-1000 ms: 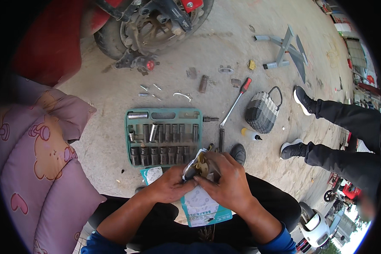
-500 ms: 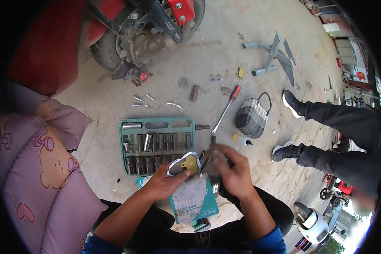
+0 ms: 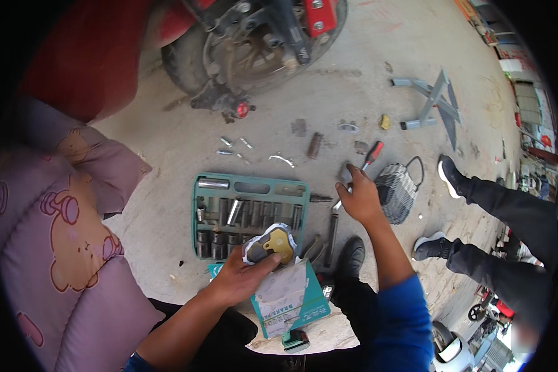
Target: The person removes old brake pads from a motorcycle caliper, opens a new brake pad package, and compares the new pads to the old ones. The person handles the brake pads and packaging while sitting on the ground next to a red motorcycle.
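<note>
My left hand (image 3: 242, 276) grips a yellow-backed pad (image 3: 279, 245) in torn white wrapping, above a teal-and-white package (image 3: 282, 301). My right hand (image 3: 363, 195) is out over the floor beside the long wrench with a red handle (image 3: 374, 152), its fingers around a small grey piece (image 3: 347, 175), partly hidden. A teal socket case (image 3: 251, 187) lies below that hand to the left, with a dark bar (image 3: 332, 242) to its right. A woven grey basket (image 3: 397, 195) stands just right of my right hand.
A red motorcycle's front wheel (image 3: 192, 68) is at the top left, above loose bolts (image 3: 226, 152) on the concrete. Pink padded fabric (image 3: 68, 248) fills the left. A grey metal stand (image 3: 431, 102) lies upper right. Another person's legs (image 3: 490, 198) are at the right.
My right hand has left the package and moved up and right toward the wrench, holding a piece. My left hand keeps the opened package. The view has shifted slightly.
</note>
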Motion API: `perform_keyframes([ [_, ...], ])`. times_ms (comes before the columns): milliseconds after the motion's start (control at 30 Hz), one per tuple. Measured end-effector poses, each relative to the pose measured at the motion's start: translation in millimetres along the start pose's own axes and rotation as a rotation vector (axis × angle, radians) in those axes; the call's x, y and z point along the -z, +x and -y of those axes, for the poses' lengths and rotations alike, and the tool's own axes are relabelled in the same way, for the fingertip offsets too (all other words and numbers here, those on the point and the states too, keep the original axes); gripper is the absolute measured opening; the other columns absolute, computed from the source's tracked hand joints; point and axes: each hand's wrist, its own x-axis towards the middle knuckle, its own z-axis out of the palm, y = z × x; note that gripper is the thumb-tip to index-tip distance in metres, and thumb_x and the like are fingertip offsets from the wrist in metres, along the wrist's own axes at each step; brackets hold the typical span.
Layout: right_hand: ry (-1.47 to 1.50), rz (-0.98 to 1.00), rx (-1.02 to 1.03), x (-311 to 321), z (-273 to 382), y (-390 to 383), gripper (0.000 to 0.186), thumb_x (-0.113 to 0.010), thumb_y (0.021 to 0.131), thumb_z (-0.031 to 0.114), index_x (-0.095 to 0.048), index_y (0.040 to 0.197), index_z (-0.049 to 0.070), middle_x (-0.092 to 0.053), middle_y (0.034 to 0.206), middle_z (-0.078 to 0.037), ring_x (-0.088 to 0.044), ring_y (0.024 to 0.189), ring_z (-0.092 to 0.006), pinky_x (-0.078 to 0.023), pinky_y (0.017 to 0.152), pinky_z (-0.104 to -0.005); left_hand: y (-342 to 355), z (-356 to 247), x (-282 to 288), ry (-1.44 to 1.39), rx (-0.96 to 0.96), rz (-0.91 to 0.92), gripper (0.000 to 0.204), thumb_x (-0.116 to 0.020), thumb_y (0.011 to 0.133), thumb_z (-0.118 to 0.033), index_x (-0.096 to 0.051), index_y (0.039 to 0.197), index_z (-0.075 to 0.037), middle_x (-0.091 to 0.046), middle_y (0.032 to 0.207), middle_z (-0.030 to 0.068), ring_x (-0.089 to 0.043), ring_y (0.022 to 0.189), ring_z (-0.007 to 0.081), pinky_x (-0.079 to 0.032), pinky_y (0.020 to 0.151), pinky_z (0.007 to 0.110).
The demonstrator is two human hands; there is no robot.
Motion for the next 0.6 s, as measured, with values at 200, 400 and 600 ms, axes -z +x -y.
perform_keyframes([
  [200,0.480,0.265,0.509,52.4,119.3,-91.3,0.030,-0.080,0.081,0.008,-0.070,0.109,0.000,-0.071,0.096,-0.015,-0.071,0.080,-0.0288,-0.057,0.072,-0.0363,-0.4,0.9,2.1,-0.010,-0.134,-0.018,0.021,-0.064,0.101,-0.014,-0.069,0.115,0.001,-0.072,0.099,0.0032,-0.062,0.090,0.0077,-0.052,0.078,0.027],
  [400,0.400,0.358,0.295,62.0,135.1,-86.2,0.040,-0.083,0.077,0.010,-0.069,0.113,0.001,-0.070,0.101,-0.015,-0.071,0.080,-0.0292,-0.057,0.071,-0.0365,-7.6,-5.5,4.5,0.203,-0.260,0.074,0.022,-0.065,0.100,-0.016,-0.069,0.108,0.004,-0.070,0.081,0.0071,-0.060,0.076,0.0082,-0.051,0.067,0.029],
  [600,0.342,0.212,0.394,61.3,144.4,-102.9,0.039,-0.081,0.077,0.005,-0.070,0.114,0.002,-0.069,0.100,-0.015,-0.071,0.079,-0.0276,-0.057,0.066,-0.0347,-14.0,-2.2,6.0,0.140,-0.207,-0.021,0.019,-0.065,0.100,-0.015,-0.069,0.104,0.003,-0.070,0.080,0.0095,-0.059,0.073,0.0089,-0.050,0.064,0.032],
])
